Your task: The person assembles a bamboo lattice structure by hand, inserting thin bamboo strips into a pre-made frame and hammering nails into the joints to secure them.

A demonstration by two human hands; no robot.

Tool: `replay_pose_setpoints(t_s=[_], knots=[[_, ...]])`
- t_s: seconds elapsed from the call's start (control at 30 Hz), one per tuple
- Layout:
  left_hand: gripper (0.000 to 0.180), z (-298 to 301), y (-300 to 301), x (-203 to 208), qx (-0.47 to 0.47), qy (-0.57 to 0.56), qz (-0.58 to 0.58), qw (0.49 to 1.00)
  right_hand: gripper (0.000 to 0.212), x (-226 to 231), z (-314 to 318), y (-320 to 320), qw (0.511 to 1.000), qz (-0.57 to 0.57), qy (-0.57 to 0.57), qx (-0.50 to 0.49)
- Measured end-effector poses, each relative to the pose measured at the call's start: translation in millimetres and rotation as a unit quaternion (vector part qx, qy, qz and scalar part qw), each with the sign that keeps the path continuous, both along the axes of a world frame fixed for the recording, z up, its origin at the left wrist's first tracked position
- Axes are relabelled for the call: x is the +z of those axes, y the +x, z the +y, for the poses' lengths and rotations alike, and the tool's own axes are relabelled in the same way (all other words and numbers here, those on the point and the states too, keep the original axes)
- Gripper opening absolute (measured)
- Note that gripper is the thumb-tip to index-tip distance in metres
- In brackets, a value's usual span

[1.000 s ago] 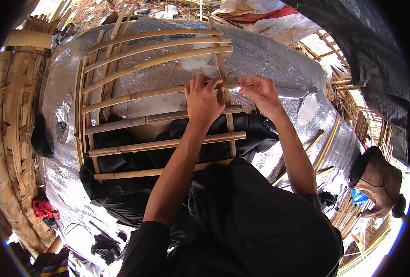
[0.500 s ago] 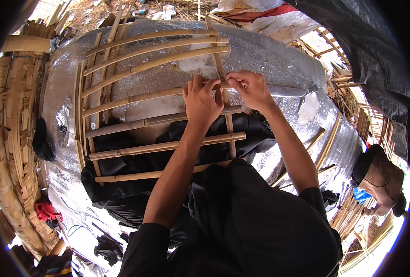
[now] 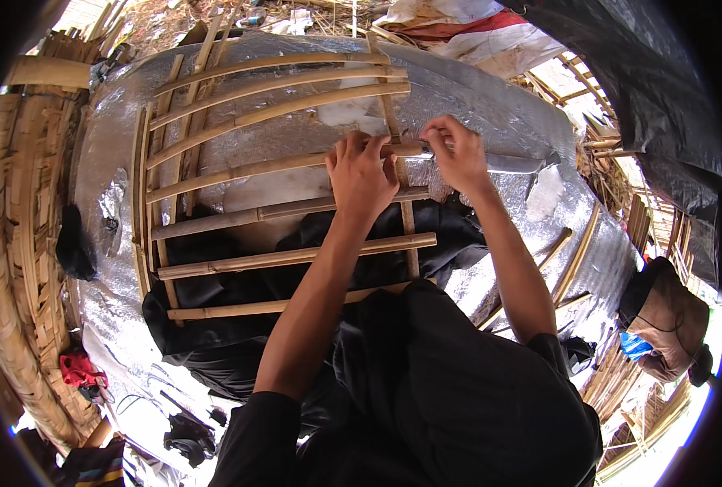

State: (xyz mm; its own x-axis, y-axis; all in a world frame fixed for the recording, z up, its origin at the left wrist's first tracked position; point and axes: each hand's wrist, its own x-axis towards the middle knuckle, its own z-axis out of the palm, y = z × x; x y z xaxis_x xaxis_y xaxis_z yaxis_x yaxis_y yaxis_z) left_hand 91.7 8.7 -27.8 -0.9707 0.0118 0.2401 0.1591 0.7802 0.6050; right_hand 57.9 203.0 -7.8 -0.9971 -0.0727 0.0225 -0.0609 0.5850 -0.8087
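A bamboo frame of several slats (image 3: 243,170) laid across upright strips is in front of me, partly over my lap. My left hand (image 3: 363,174) is bent over the right part of one slat, thumb and fingers gripping it beside the crossing with the right-hand crosspiece (image 3: 410,235). The slat's end sticks out past that crossing. Just right of this end, my right hand (image 3: 459,158) is closed in a pinch, apart from the slat. Something thin may run from its fingertips to the crossing, too fine to make out.
Silvery sheeting (image 3: 491,105) covers the ground beneath the frame. Loose bamboo strips (image 3: 576,256) lie on the right, near a brown and black bag (image 3: 668,321). A woven bamboo wall (image 3: 20,243) stands at left, with a red cloth item (image 3: 81,369) near its foot. Black plastic (image 3: 653,97) hangs at upper right.
My right hand has drawn away to the right from the slat's crossing, still pinched. The left hand stays on the slat, and the frame has shifted slightly right.
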Motion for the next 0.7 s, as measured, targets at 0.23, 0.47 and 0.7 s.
replay_pose_setpoints(t_s=[0.23,0.47,0.7], knots=[[0.029,-0.7,-5.2,4.3,-0.003,-0.019,-0.063,0.998,0.024,5.4,20.2,5.9,0.999,0.022,0.028,0.029],[0.028,1.1,-9.4,11.1,-0.030,-0.042,-0.127,0.991,0.032,-3.7,21.7,12.6,0.962,0.085,0.198,0.166],[0.048,2.8,-58.0,35.5,-0.096,-0.056,-0.356,0.928,0.028,-25.2,24.9,-0.7,0.958,0.073,0.200,0.194]])
